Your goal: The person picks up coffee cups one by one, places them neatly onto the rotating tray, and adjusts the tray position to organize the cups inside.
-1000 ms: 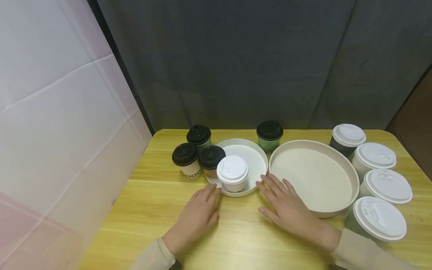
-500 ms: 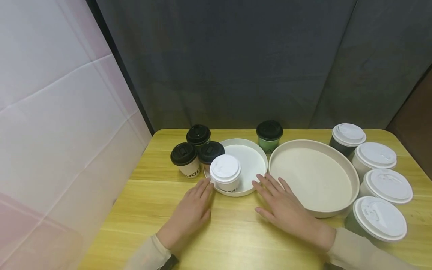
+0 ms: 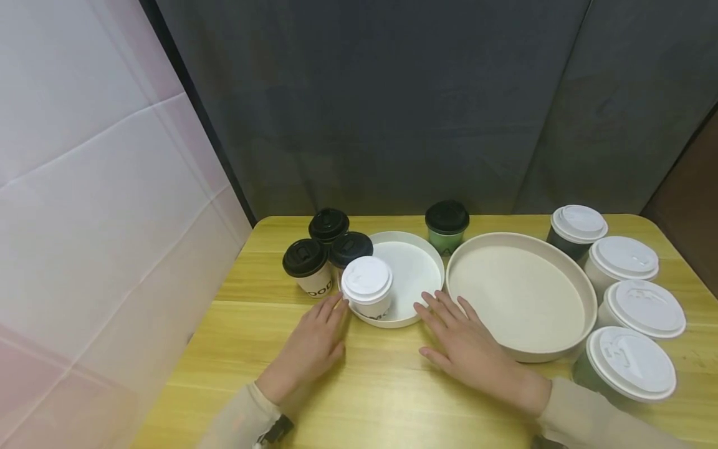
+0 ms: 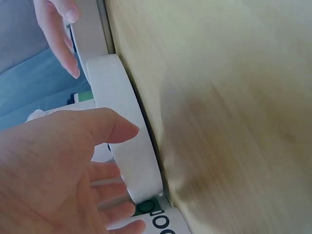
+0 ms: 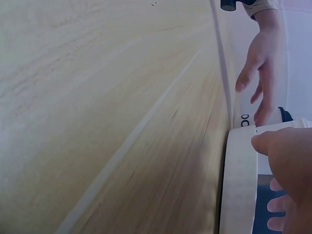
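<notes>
- Head view: 1 small white-lidded cup [image 3: 368,288], inside the left part of the small white tray [image 3: 417,284]; upright, long axis vertical, lid upward, lettering toward the person.
- Head view: small white tray, round, lying flat; large beige tray [image 3: 521,293] just beside it, to the right.
- Head view: left hand [image 3: 307,342], fingers extended, thumb apart, fingertips at the cup's near left side; contact cannot be told.
- Head view: right hand [image 3: 468,343], fingers spread, holding nothing, fingertips at the tray's near right rim.
- Head view: 3 black-lidded cups [image 3: 305,257] at left, 1 green cup [image 3: 445,242] behind, 4 large white-lidded cups [image 3: 645,308] at right, all upright.
- Head view: yellow wood-grain table [image 3: 370,399]; dark cloth backdrop [image 3: 381,106]; pale panel [image 3: 101,218] at left.
- Left wrist view: left thumb and fingers apart, before the white tray's wall.
- Right wrist view: right thumb over 1 pale tray wall [image 5: 239,180]; left hand beyond.
</notes>
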Motion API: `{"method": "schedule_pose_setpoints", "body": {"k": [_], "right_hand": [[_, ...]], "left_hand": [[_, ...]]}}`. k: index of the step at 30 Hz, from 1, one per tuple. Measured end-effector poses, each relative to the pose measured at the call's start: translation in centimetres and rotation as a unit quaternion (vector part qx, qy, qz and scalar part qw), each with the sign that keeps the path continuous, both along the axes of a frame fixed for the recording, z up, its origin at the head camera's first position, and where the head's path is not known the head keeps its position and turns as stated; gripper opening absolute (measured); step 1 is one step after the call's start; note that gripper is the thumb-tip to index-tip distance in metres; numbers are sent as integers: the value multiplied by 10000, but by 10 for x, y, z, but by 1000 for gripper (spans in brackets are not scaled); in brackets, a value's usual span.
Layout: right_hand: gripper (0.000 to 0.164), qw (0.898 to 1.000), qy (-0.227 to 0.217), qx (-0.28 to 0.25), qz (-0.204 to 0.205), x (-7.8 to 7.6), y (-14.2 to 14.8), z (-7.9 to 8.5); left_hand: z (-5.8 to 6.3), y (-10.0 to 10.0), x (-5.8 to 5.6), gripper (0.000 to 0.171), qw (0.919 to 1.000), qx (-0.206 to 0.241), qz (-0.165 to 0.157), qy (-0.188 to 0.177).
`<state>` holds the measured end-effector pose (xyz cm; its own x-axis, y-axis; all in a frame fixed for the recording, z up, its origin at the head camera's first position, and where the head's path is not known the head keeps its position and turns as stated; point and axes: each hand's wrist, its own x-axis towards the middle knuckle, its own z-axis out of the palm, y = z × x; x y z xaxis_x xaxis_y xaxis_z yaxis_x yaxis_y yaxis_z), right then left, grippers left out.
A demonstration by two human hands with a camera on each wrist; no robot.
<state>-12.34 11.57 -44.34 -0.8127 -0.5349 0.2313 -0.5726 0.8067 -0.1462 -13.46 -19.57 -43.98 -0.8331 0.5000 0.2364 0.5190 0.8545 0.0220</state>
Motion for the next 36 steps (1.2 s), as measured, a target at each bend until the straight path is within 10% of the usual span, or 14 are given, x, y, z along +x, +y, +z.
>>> {"method": "schedule_pose_setpoints", "body": {"k": [18, 26, 36], "right_hand": [[71, 10000, -3, 62, -14, 0, -2, -1], [72, 9998, 48, 178, -12, -2, -1, -2], [71, 9998, 119, 169, 24, -3, 0, -2]], "left_hand": [[6, 5, -9, 68, 9974, -129, 664, -235], [35, 25, 18, 63, 9892, -576, 1092, -794], [46, 62, 45, 58, 9951, -759, -212, -596]]}}
